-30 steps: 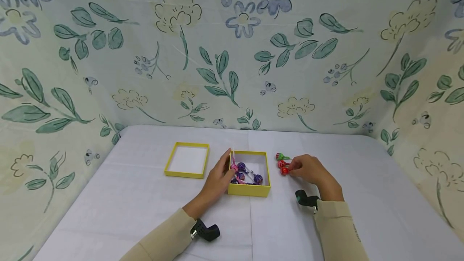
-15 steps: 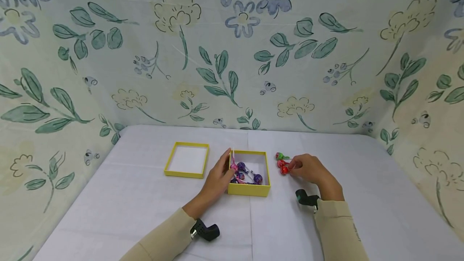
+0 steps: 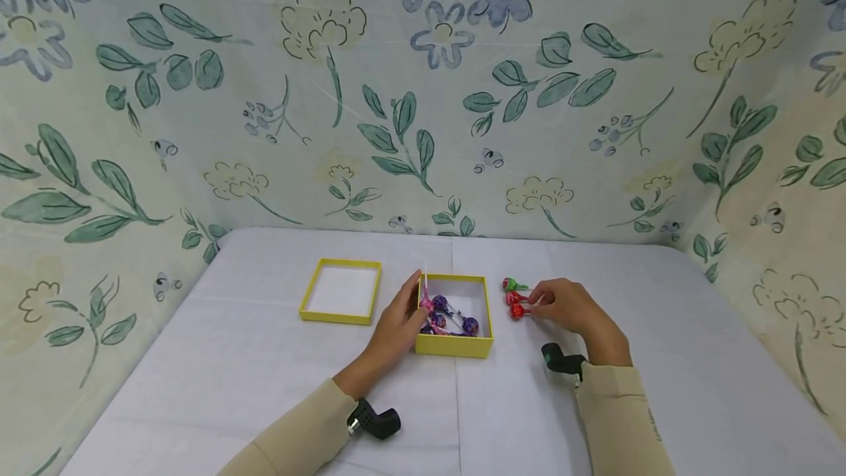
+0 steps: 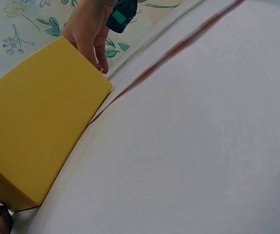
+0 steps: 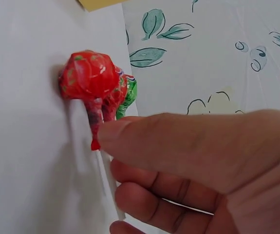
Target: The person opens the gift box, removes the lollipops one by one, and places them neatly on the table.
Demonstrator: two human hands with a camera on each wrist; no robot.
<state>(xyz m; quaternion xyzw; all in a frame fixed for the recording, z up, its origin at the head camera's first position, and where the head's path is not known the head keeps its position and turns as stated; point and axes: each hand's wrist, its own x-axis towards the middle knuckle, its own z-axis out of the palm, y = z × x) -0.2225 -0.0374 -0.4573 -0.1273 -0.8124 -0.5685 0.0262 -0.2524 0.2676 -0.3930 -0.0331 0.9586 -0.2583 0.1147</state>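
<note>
The left hand [image 3: 395,325] holds the left wall of an open yellow box [image 3: 454,346], which contains purple lollipops [image 3: 470,326] and a pink lollipop [image 3: 427,304]. Right of the box, the right hand [image 3: 567,307] has its thumb at the wrapper tail of a red lollipop [image 3: 516,311]; whether it pinches cannot be told. Just beyond lie a 2nd red lollipop [image 3: 512,298] and a green lollipop [image 3: 510,284]. A yellow-edged lid [image 3: 341,291] lies left of the box on the white surface [image 3: 198,366].
</note>
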